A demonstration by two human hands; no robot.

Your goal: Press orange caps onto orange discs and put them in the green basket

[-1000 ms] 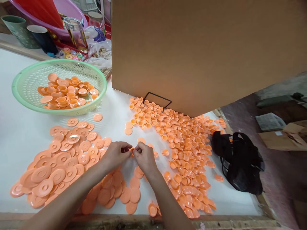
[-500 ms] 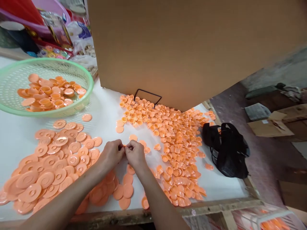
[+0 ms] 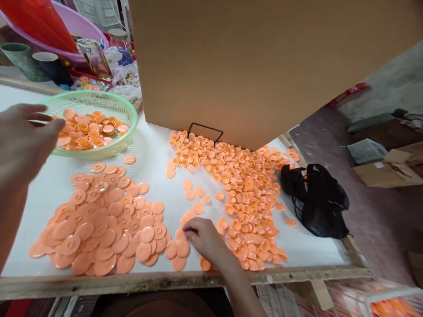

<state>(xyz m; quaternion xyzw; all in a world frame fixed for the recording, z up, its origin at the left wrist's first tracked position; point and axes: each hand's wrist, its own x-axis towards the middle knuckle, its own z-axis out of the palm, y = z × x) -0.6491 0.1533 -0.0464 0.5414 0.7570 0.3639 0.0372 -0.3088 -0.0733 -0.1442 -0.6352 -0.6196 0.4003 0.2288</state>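
Note:
My left hand [image 3: 28, 141] is at the far left, by the near side of the green mesh basket [image 3: 132, 123]. Its fingers are stretched out and apart, with nothing between them. Inside the basket lie several orange plastic pieces [image 3: 82, 127], some cup-shaped. My right hand [image 3: 205, 237] is low over the middle of the table, its fingers curled in a pinch at the edge of an orange plastic disc [image 3: 181, 233]. Left of it spreads a pile of flat, round orange discs [image 3: 109, 220]. Small orange cups [image 3: 244, 198] lie in a heap to its right.
A tall cardboard box [image 3: 224, 66] stands at the back, with a black wire frame [image 3: 206, 127] in front. A black bag [image 3: 317, 202] lies at the right table edge. Mugs [image 3: 53, 68] and a purple basin [image 3: 89, 31] stand at the back left.
The two hands, earlier together in the middle pinching a small orange piece, have parted. My left hand has gone left to the basket and opened; my right has come down to the discs.

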